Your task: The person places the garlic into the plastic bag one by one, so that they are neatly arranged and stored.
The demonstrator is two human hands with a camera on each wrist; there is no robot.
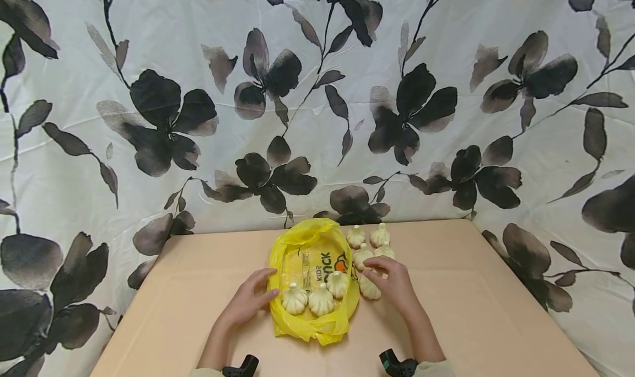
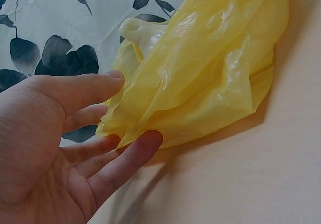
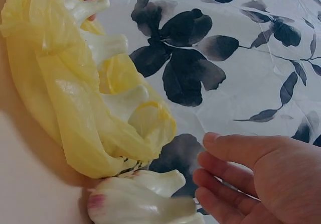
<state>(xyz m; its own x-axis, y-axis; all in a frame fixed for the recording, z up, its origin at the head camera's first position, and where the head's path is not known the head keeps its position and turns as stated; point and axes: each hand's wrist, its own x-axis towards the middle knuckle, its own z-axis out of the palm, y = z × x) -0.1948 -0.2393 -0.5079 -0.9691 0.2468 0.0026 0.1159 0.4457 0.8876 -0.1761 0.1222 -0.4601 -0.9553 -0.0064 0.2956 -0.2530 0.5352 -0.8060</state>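
Note:
A yellow plastic bag [image 1: 292,324] lies with its mouth spread, and three garlic bulbs [image 1: 321,301] sit inside it. At the bag's left edge is my left hand [image 1: 253,297]; in the left wrist view its thumb and loosely extended fingers [image 2: 138,156] touch the crumpled rim. To the right of the bag, several more garlic bulbs [image 1: 380,235] are gathered on the table. My right hand [image 1: 394,280] hovers over the nearest of these. In the right wrist view, a gap separates its loosely bent, empty fingers from a garlic bulb [image 3: 135,201] beside the bag.
The tan table [image 1: 476,311] extends on both sides of the bag. A floral cloth [image 1: 337,118] hangs along its back edge and both sides. Black devices [image 1: 243,367] are worn on both wrists.

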